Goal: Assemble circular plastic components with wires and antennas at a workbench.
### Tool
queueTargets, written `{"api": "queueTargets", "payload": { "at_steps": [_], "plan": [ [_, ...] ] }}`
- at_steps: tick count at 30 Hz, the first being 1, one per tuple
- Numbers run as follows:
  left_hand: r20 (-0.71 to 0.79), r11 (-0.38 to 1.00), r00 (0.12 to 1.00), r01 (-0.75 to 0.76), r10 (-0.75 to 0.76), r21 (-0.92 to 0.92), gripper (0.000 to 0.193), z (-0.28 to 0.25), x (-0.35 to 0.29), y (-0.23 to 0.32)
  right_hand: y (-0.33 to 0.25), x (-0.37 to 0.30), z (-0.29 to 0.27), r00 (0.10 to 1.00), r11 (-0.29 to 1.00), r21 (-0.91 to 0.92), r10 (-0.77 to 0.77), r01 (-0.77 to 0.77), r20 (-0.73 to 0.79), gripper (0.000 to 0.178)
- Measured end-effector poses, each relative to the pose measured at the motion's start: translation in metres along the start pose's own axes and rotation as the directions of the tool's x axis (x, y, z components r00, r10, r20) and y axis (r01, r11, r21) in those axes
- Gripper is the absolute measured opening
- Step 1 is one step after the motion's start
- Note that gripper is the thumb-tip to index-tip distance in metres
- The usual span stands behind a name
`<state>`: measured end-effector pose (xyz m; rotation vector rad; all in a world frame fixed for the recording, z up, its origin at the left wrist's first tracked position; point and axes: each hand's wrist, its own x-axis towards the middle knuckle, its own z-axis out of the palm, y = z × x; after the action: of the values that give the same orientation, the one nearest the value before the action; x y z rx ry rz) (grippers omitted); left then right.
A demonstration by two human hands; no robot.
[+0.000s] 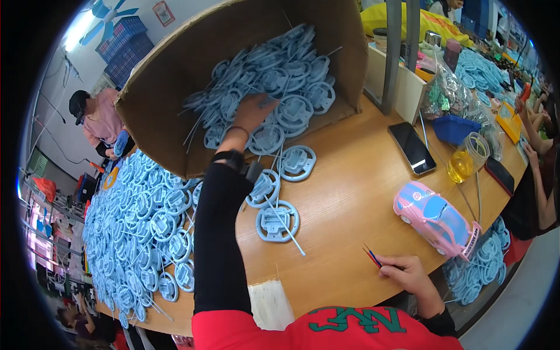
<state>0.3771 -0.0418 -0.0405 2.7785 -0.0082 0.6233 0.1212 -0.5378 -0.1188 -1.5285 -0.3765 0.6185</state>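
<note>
My left hand (255, 113) reaches into a tilted cardboard box (157, 99), in among a heap of light-blue plastic toy steering wheels (294, 111). Its fingers bend down onto the wheels, and their tips are hidden, so I cannot tell whether they grip one. Close to the right, my right hand (408, 277) is closed in a pinch on thin red and blue wires (372, 257), whose bare ends point up and left. Three loose steering wheels lie on the table in front of the box, the nearest wheel (277, 221) with a thin blue stick across it.
A big pile of blue steering wheels (140, 227) covers the table's left. A pink toy car (434, 219), phone (412, 148), jar of yellow liquid (462, 165) and blue tray (456, 129) stand right. A metal post (392, 58) rises beside the box. Other people work nearby.
</note>
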Motion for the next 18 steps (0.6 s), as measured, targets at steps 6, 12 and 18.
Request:
{"api": "queueTargets", "payload": {
  "at_steps": [6, 12, 18],
  "plan": [
    [0.092, 0.963, 0.965, 0.234, -0.247, 0.132, 0.089, 0.056, -0.021, 0.031, 0.003, 0.000, 0.003, 0.998, 1.000, 0.011, 0.000, 0.001, -0.063, 0.030],
    [0.148, 0.996, 0.987, 0.048, -0.059, 0.071, 0.087, 0.044, -0.067, 0.043, 0.010, -0.001, 0.002, 0.998, 0.999, -0.038, -0.017, 0.014, -0.062, 0.030],
    [0.318, 0.997, 0.948, -0.002, -0.024, 0.081, 0.093, 0.020, -0.120, 0.065, 0.009, -0.001, 0.005, 0.999, 0.997, -0.074, -0.017, 0.014, -0.047, 0.031]
  ]
}}
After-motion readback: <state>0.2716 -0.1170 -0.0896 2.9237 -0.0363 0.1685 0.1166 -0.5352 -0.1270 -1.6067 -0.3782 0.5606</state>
